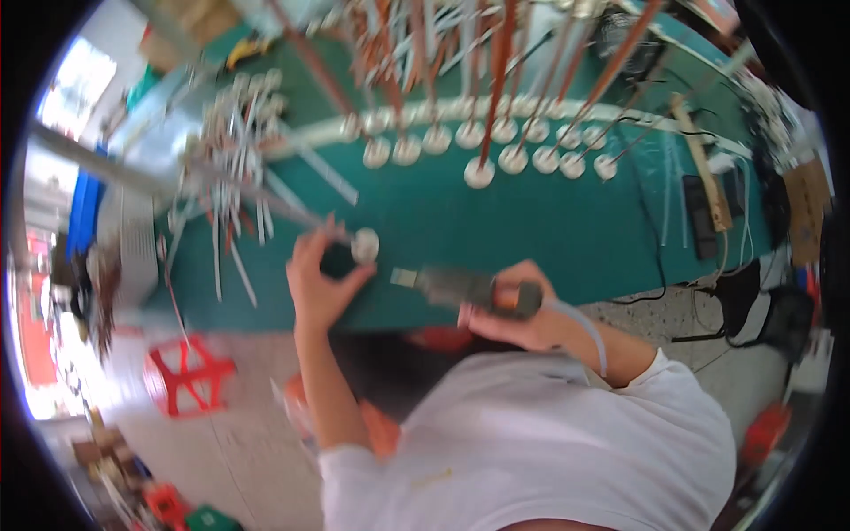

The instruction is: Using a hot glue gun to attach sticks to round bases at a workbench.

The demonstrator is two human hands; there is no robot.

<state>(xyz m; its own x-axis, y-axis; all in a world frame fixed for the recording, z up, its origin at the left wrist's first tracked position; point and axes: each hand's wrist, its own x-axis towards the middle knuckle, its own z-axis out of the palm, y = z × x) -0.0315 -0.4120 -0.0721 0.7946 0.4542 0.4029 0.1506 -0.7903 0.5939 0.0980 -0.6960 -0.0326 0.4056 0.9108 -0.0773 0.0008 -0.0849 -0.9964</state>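
Observation:
My left hand (pixel 320 276) is closed near the table's front edge, fingers curled around a pale strip with a round white end piece (pixel 365 246). The strip's long shaft (pixel 274 205) runs away to the upper left, and the white end faces right. My right hand (pixel 522 311) grips a dark, elongated hand tool (pixel 460 290) with a pale flat tip (pixel 404 278). That tip points left at the white end piece, a short gap away from it. Motion blur hides the tool's exact kind. A whitish cable or tube (pixel 589 332) passes over my right wrist.
Several brown and grey rods with round white ends (pixel 479 173) stand in rows along a pale strip on the green table (pixel 425 221). Loose white-ended strips (pixel 235 168) are heaped at the left. A wooden bar (pixel 704 168) and dark cables lie right. A red stool (pixel 190 376) stands on the floor.

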